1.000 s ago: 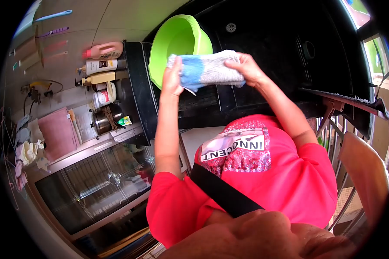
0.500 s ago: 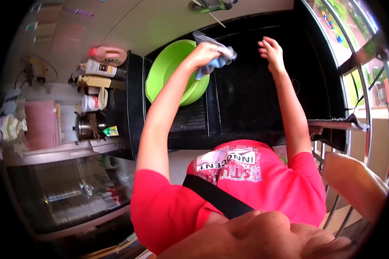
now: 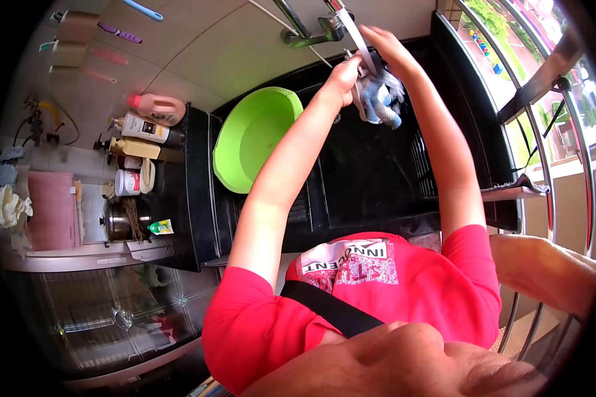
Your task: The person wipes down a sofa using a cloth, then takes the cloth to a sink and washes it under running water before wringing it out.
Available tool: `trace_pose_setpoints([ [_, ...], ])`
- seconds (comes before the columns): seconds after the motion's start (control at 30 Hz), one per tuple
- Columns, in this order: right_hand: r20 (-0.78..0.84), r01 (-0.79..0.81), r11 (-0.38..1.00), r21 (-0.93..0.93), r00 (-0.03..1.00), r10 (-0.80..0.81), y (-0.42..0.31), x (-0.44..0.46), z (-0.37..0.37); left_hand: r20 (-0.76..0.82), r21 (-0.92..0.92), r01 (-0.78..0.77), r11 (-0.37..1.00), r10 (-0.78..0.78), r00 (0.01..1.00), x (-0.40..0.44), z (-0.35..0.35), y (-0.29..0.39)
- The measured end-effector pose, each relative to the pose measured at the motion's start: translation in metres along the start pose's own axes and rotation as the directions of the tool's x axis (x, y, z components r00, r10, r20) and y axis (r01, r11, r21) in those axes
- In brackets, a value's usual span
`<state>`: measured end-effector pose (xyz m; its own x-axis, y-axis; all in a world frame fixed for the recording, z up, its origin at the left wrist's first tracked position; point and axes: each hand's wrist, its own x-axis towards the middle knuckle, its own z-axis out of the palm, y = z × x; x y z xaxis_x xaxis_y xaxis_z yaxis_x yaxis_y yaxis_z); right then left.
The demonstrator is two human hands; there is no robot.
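A grey and blue cloth hangs bunched over the black sink. My left hand is closed on its left edge. A white stream of water runs from the tap onto the cloth. My right hand is raised just right of the stream, close to the tap, with its fingers stretched out; its lower part is near the cloth, and whether they touch is unclear. The green basin stands left of the sink, beside my left forearm.
Several bottles, including a pink one, line the left counter. A metal pot and a green packet are nearby. Toothbrushes hang on the wall at upper left. Window bars and a pale towel are at right.
Both hands have moved up toward the tap, the cloth with my left hand. Water now runs onto the cloth. My right hand let go of the cloth between the two earlier frames.
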<state>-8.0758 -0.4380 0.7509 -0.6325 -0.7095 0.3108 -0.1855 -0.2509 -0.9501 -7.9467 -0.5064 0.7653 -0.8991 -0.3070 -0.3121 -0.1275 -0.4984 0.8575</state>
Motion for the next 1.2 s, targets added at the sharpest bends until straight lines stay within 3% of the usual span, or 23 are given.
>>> trace_pose_setpoints([
  [0.07, -0.284, -0.391, 0.904, -0.175, 0.899, 0.334, 0.056, -0.027, -0.026, -0.089, -0.066, -0.009, 0.998, 0.003, 0.996, 0.006, 0.003, -0.006],
  [0.1, -0.297, -0.392, 0.904, -0.172, 0.896, 0.332, 0.069, -0.045, -0.020, -0.056, -0.118, 0.018, 0.993, -0.025, 0.998, 0.006, 0.003, -0.010],
  [0.17, -0.189, -0.703, 0.594, 0.392, 0.570, 0.799, 0.084, -0.101, -0.003, 0.028, -0.180, 0.082, 0.980, -0.078, 0.997, 0.013, -0.005, -0.024],
  [0.23, 0.089, -0.664, 0.314, 0.679, 0.499, 0.862, 0.085, -0.133, 0.010, 0.072, -0.157, 0.131, 0.979, -0.121, 0.990, 0.005, -0.015, -0.040],
  [0.3, 0.280, -0.564, 0.279, 0.778, 0.707, 0.649, 0.110, -0.141, 0.008, -0.031, -0.075, 0.206, 0.976, -0.208, 0.978, 0.009, -0.042, -0.059],
  [0.43, -0.114, -0.479, 0.631, 0.611, 0.735, 0.668, 0.118, -0.146, -0.004, -0.086, -0.114, 0.311, 0.943, -0.322, 0.943, -0.003, -0.090, -0.085],
  [0.47, -0.248, -0.513, 0.785, 0.347, 0.757, 0.605, 0.124, -0.151, 0.013, 0.014, -0.207, 0.338, 0.918, -0.343, 0.939, -0.006, -0.100, -0.104],
  [0.53, -0.313, -0.526, 0.805, -0.275, 0.840, 0.442, 0.100, -0.159, 0.056, -0.064, -0.262, 0.374, 0.890, -0.403, 0.913, -0.003, -0.098, -0.144],
  [0.57, -0.325, -0.370, 0.869, -0.328, 0.908, 0.264, 0.090, -0.170, 0.086, 0.401, -0.372, 0.395, 0.840, -0.238, 0.884, 0.010, -0.119, -0.180],
  [0.6, -0.332, -0.208, 0.901, -0.381, 0.940, 0.077, 0.082, -0.180, 0.112, 0.598, -0.412, 0.433, 0.802, -0.120, 0.793, 0.018, -0.129, -0.194],
  [0.63, -0.269, -0.169, 0.752, -0.637, 0.963, -0.011, 0.067, -0.192, 0.131, 0.758, -0.424, 0.487, 0.764, 0.005, 0.653, 0.025, -0.137, -0.205],
  [0.73, -0.197, -0.085, 0.675, -0.733, 0.976, -0.091, 0.090, -0.203, 0.139, 0.468, -0.400, 0.441, 0.803, -0.235, 0.852, 0.007, -0.118, -0.209],
  [0.8, -0.337, -0.225, 0.787, -0.574, 0.941, 0.023, 0.121, -0.180, 0.109, 0.202, -0.380, 0.403, 0.833, -0.350, 0.915, -0.015, -0.103, -0.215],
  [0.87, -0.449, -0.443, 0.733, -0.517, 0.869, 0.208, 0.135, -0.173, 0.078, -0.008, -0.318, 0.398, 0.861, -0.422, 0.907, -0.020, -0.093, -0.214],
  [0.93, -0.435, -0.340, 0.837, -0.428, 0.890, 0.139, 0.129, -0.191, 0.102, -0.034, -0.349, 0.393, 0.851, -0.430, 0.902, -0.034, -0.093, -0.211],
  [0.97, -0.398, -0.237, 0.836, -0.495, 0.917, 0.024, 0.115, -0.201, 0.121, 0.263, -0.351, 0.269, 0.897, -0.181, 0.948, -0.017, -0.140, -0.236],
  [1.0, -0.349, -0.129, 0.822, -0.554, 0.933, -0.088, 0.103, -0.211, 0.138, 0.518, -0.393, 0.140, 0.909, 0.093, 0.851, 0.000, -0.189, -0.262],
  [1.03, -0.248, -0.096, 0.747, -0.657, 0.964, -0.095, 0.091, -0.216, 0.142, 0.514, -0.394, 0.143, 0.908, 0.089, 0.853, -0.002, -0.189, -0.259],
  [1.07, -0.145, -0.048, 0.663, -0.747, 0.985, -0.091, 0.082, -0.219, 0.143, 0.408, -0.400, 0.233, 0.886, -0.055, 0.911, -0.005, -0.184, -0.251],
  [1.1, -0.257, -0.056, 0.825, -0.562, 0.960, -0.110, 0.110, -0.214, 0.135, 0.295, -0.418, 0.316, 0.851, -0.202, 0.934, -0.010, -0.174, -0.242],
  [1.13, -0.339, -0.124, 0.762, -0.635, 0.932, -0.131, 0.129, -0.204, 0.120, 0.190, -0.305, 0.273, 0.912, -0.222, 0.956, -0.011, -0.143, -0.233],
  [1.17, -0.493, -0.260, 0.803, -0.537, 0.869, -0.048, 0.132, -0.194, 0.096, 0.102, -0.264, 0.348, 0.900, -0.333, 0.938, -0.005, -0.128, -0.226],
  [1.2, -0.542, -0.493, 0.616, -0.615, 0.831, 0.123, 0.175, -0.188, 0.061, 0.013, -0.227, 0.425, 0.876, -0.434, 0.901, 0.003, -0.109, -0.215],
])
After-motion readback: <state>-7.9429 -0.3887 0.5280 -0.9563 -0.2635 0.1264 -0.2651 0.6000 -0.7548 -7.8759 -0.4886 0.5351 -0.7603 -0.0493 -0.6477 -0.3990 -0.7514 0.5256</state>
